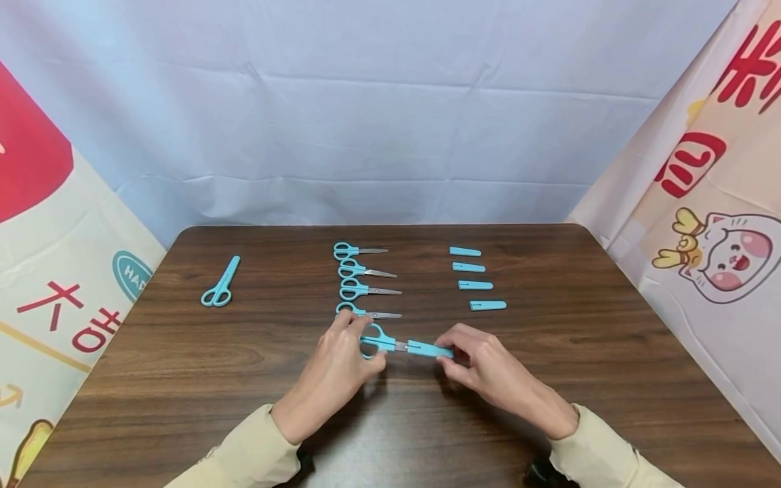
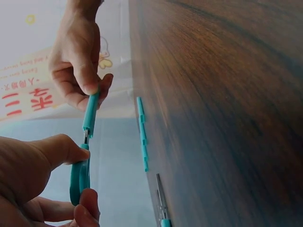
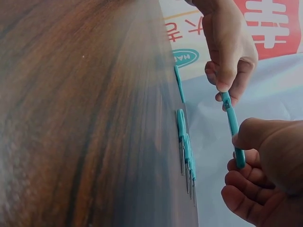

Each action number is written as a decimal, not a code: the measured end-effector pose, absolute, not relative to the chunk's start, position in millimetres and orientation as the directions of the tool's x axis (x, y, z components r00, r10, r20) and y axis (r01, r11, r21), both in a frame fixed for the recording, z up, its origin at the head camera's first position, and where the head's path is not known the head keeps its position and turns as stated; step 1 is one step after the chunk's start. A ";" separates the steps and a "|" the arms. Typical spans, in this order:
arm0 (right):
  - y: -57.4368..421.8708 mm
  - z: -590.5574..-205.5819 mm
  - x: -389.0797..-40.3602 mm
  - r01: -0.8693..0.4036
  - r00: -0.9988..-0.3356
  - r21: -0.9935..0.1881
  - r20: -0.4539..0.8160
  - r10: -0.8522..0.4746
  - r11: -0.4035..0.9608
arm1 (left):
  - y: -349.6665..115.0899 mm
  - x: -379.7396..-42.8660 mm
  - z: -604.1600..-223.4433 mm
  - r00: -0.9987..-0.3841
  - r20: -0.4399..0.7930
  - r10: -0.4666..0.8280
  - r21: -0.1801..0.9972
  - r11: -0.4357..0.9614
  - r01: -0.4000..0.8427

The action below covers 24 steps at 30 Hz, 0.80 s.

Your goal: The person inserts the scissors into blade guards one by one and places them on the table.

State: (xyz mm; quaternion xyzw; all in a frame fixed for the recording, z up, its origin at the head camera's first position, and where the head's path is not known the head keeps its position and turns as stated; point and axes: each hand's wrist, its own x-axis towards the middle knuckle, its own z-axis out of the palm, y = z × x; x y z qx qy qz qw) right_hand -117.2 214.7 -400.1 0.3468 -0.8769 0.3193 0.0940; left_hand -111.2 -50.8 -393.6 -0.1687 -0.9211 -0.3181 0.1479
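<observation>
My left hand (image 1: 342, 356) grips the handles of a pair of light blue scissors (image 1: 381, 339), thumb in front and fingers behind. A matching blade cover (image 1: 427, 349) is pinched by its far end between the thumb and fingers of my right hand (image 1: 488, 362). The blades sit partly inside the cover; a short strip of metal shows between cover and handles. In the left wrist view the scissors (image 2: 80, 175) and cover (image 2: 91, 113) line up, raised off the table. The right wrist view shows the cover (image 3: 233, 127) between both hands.
Several uncovered scissors (image 1: 369, 291) lie in a column just beyond my left hand, blades pointing right. Several loose covers (image 1: 476, 285) form another column to their right. One covered pair of scissors (image 1: 222, 281) lies at the left of the brown wooden table (image 1: 274, 264).
</observation>
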 end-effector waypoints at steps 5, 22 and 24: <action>215.4 -400.3 -118.1 -0.669 -0.741 -0.501 0.388 -0.548 0.549 | -50.9 -111.4 -393.3 -0.891 0.401 0.213 0.531 0.738 0.415; 215.9 -403.1 -116.9 -0.667 -0.742 -0.537 0.419 -0.523 0.516 | -51.0 -111.3 -393.7 -0.877 0.428 0.220 0.512 0.740 0.436; 215.8 -403.4 -116.9 -0.666 -0.743 -0.541 0.422 -0.519 0.513 | -50.9 -111.1 -393.4 -0.875 0.431 0.220 0.507 0.743 0.437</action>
